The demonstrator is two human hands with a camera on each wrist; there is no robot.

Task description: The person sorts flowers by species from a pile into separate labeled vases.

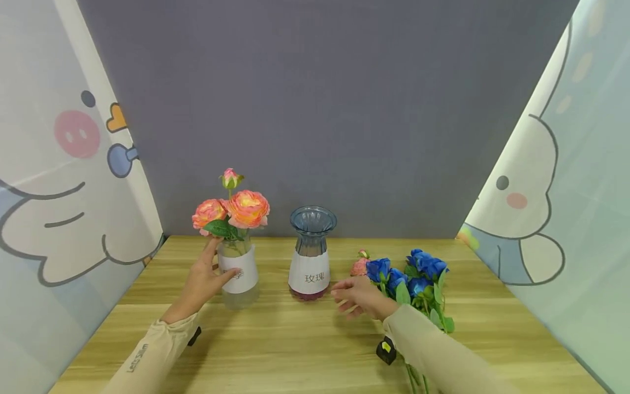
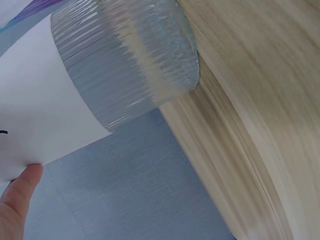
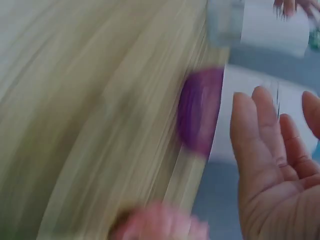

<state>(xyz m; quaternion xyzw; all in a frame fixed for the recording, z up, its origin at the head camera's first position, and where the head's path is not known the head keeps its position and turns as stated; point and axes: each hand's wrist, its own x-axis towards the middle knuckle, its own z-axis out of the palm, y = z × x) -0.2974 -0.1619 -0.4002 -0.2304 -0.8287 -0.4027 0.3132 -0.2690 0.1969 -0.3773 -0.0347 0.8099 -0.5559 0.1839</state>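
Head view: the left hand (image 1: 206, 276) grips the clear vase (image 1: 249, 273), thumb against its white label (image 2: 45, 100), with coral flowers (image 1: 248, 209) standing in its mouth, on the wooden table (image 1: 275, 350). Just right of the blue-grey vase (image 1: 310, 268), the right hand (image 1: 362, 296) is free, its fingers relaxed, near the blue roses (image 1: 418, 271).

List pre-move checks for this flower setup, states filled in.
1. Clear vase upright: ok.
2. Left hand on that vase: ok, thumb against its front.
3. Right hand free: ok, open and holding nothing.
4. Blue-grey vase upright, without flowers: ok.
5. Table free of loose flowers: not ok, a pink flower and blue roses lie there.
6. Water in the clear vase: cannot tell.
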